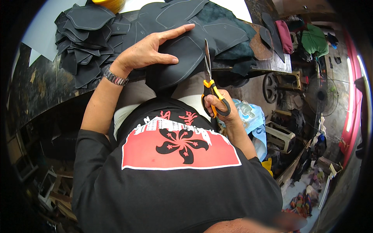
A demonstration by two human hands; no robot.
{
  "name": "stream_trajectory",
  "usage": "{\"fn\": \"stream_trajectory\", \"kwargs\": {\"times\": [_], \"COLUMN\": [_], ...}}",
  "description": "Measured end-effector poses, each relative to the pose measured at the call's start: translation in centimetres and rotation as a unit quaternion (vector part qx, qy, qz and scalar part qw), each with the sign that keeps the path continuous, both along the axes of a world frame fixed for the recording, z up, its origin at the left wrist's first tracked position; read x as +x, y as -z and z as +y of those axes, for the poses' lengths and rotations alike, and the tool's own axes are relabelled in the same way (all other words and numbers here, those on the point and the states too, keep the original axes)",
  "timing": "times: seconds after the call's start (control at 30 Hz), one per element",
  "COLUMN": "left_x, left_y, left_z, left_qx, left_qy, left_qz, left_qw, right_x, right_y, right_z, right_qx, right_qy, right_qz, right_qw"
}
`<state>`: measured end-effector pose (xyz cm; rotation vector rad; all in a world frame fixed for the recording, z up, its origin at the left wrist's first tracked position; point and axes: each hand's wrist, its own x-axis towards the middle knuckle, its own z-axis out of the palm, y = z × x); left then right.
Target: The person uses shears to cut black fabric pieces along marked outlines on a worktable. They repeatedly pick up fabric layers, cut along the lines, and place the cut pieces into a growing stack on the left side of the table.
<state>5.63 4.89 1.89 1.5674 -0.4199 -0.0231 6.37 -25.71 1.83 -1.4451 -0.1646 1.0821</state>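
My left hand (145,48), with a metal watch (115,77) at its wrist, lies over black sheet material at the table's front edge. Its thumb and forefinger are spread wide; the other fingers are hidden. Beneath the thumb, a black sheet piece (171,72) marked with a thin pale outline hangs over the edge toward my lap. My right hand (223,104) is closed round the black and yellow handles of a pair of scissors (207,66). The blades point away from me, beside the sheet's right edge, and look nearly together.
A heap of cut black pieces (87,37) covers the left of the dark, worn table (42,89). More outlined sheets (225,35) and dark green material (243,60) lie at the right. Below, a patterned light blue cloth (248,116) hangs by my right arm. A fan (322,95) stands farther right.
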Motion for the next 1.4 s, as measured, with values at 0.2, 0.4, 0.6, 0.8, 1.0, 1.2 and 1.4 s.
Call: {"fn": "stream_trajectory", "kwargs": {"times": [0.2, 0.4, 0.6, 0.8, 1.0, 1.2, 1.4], "left_x": [-0.8, -0.6, 0.3, 1.4, 2.3, 2.5, 2.0], "left_y": [-0.3, -0.3, -0.5, -0.7, -0.1, 1.3, 2.0], "left_z": [-1.5, -1.0, 0.7, 1.7, 3.2, -0.5, -2.7], "left_qx": [0.012, 0.01, 0.031, 0.029, -0.443, -0.472, -0.554], "left_qy": [0.0, -0.003, 0.055, 0.099, 0.064, 0.152, -0.133], "left_qz": [-0.005, 0.001, -0.02, 0.014, 0.096, 0.165, 0.122], "left_qw": [1.0, 1.0, 0.998, 0.995, 0.889, 0.853, 0.813], "right_x": [-0.2, -0.4, 0.8, 1.7, 2.1, 2.2, 1.3], "right_y": [0.2, 0.4, -0.5, -1.4, -2.6, -2.1, 1.0], "right_z": [0.6, 0.9, -0.5, -1.1, 2.2, 7.7, 8.5], "right_qx": [0.04, 0.04, -0.008, -0.028, 0.058, 0.112, 0.002], "right_qy": [0.046, 0.044, -0.018, -0.064, 0.019, 0.117, 0.062], "right_qz": [0.001, -0.018, -0.016, -0.016, -0.018, -0.053, -0.088], "right_qw": [0.998, 0.998, 1.0, 0.997, 0.998, 0.985, 0.994]}}
